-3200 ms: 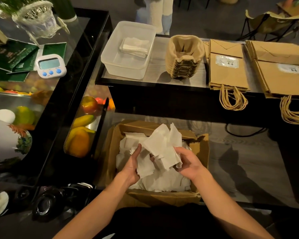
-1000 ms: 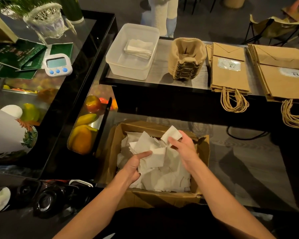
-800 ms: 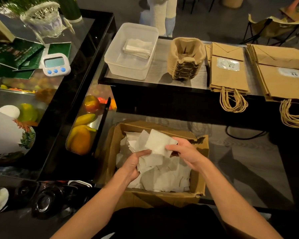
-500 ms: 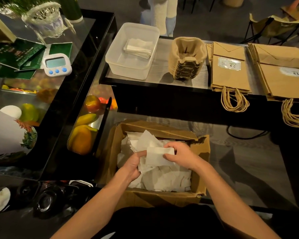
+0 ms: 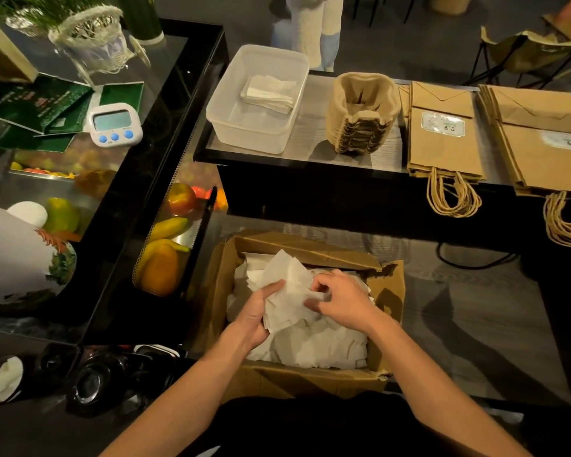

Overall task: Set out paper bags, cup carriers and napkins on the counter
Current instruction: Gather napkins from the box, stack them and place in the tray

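Note:
Both hands work over an open cardboard box (image 5: 218, 285) full of loose white napkins (image 5: 320, 344). My left hand (image 5: 256, 313) grips a bunch of napkins (image 5: 289, 291) from the left. My right hand (image 5: 342, 300) pinches the same bunch from the right with curled fingers. On the counter beyond stand a clear plastic tub (image 5: 244, 127) with a few folded napkins (image 5: 269, 94), a stack of pulp cup carriers (image 5: 361, 117), and two piles of brown paper bags (image 5: 442, 150) (image 5: 548, 153) with rope handles hanging over the edge.
A glass display case (image 5: 139, 179) with fruit runs along the left, with a white timer (image 5: 114, 125), green leaflets (image 5: 40, 110) and a wire basket (image 5: 89, 37) on top. Dark cups (image 5: 89, 384) sit at the lower left. A person's legs (image 5: 314, 28) and a chair (image 5: 524, 54) are behind the counter.
The loose napkins I held up have come down into a tighter bunch over the box. My right hand has moved in from the top of the bunch to its right side.

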